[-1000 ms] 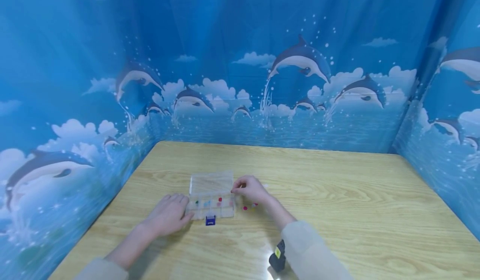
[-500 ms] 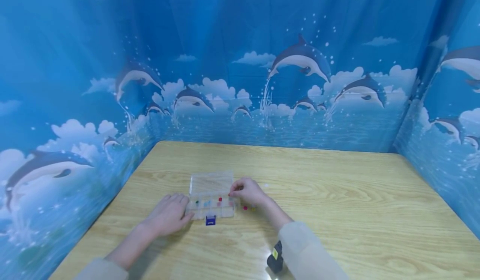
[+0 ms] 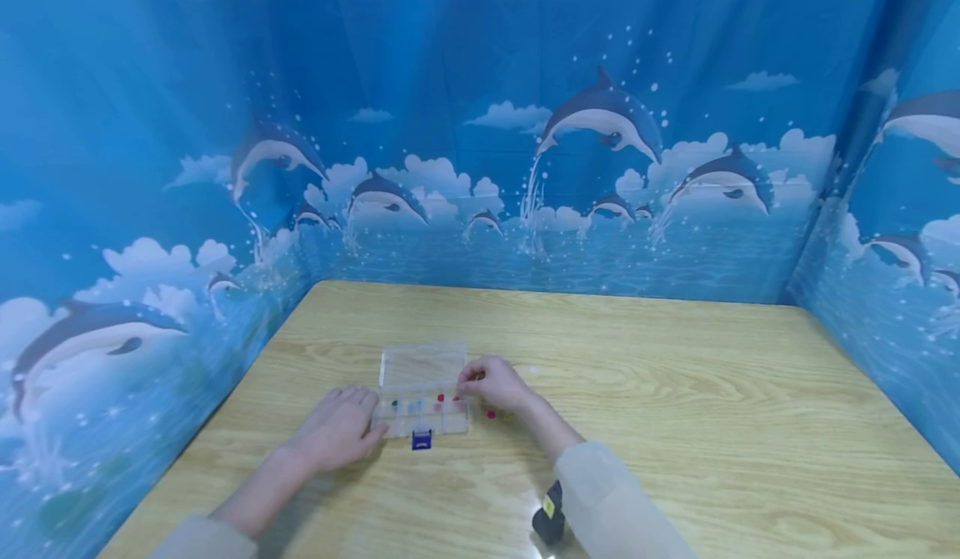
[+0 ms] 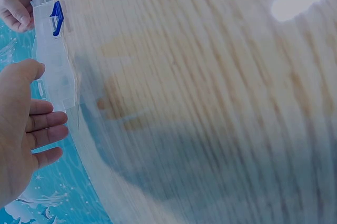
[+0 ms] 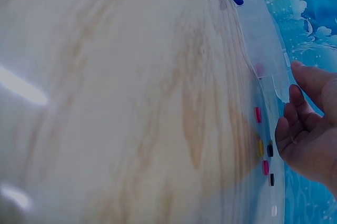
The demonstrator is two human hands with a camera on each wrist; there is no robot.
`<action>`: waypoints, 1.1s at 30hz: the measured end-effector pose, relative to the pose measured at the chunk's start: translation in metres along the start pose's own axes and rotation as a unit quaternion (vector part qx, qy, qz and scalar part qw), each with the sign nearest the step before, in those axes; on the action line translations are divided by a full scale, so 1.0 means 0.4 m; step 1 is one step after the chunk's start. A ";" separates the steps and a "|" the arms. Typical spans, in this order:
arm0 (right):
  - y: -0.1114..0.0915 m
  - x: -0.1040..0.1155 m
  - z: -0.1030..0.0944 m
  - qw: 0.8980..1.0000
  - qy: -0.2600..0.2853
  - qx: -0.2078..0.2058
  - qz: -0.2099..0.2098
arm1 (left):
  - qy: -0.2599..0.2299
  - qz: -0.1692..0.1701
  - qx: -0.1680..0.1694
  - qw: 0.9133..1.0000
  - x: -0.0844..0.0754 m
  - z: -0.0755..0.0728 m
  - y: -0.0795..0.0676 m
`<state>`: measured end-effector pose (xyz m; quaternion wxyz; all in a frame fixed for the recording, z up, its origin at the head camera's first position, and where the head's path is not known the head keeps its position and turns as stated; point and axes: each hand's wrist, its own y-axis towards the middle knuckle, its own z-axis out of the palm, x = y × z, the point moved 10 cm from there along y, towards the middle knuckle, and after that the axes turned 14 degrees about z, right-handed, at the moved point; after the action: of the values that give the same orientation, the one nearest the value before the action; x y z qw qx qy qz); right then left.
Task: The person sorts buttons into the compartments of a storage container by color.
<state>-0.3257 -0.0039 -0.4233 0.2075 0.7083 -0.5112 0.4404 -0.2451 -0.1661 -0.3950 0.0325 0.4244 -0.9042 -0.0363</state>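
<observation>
- Where the blue cloth backdrop printed with dolphins (image 3: 90, 167) skirts the left edge of the light wood-grain table (image 3: 712, 376), a strip of tabletop lies between that edge and the person's bare left hand (image 3: 337, 430).
- 1 left hand is at the box's left end, its fingers nearly straight with slight gaps, thumb set apart, gripping nothing.
- 1 low rectangular box of clear plastic (image 3: 454, 428) sits left of the table's middle, between the 2 hands, well apart from the far edge.
- 1 flat clear plastic lid (image 3: 423, 366) lies open on its far side; 1 dark blue plastic latch (image 3: 422, 440) is on its near side.
- Inside, from the left: 1 small green piece (image 3: 394, 404), 1 pale blue patch, 1 small bright red piece (image 3: 440, 397); the compartments are too faint to count.
- 1 bare right hand (image 3: 497, 382) is at the box's right end, thumb and fingers bent toward each other; 1 tiny dark red piece (image 3: 456, 398) shows at their tips, pinched or loose, I cannot tell.
- Right of the box, the right wrist view shows 2 pink pieces (image 5: 257, 114), 1 yellow piece (image 5: 260, 148) and 2 black pieces (image 5: 270, 149).
- 1 black object with a yellow label (image 3: 549, 517) is beside the pale right sleeve (image 3: 622, 496).
- Farther right, tabletop stretches broadly to the right edge.
</observation>
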 end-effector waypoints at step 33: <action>-0.014 -0.067 -0.135 0.995 0.046 -0.075 0.051 | -0.007 0.002 0.000 1.000 -0.001 -0.001 -0.001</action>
<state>-0.3451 0.0531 -0.4165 0.2609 0.6429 -0.5677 0.4431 -0.2446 -0.1661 -0.3947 0.0261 0.4222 -0.9053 -0.0393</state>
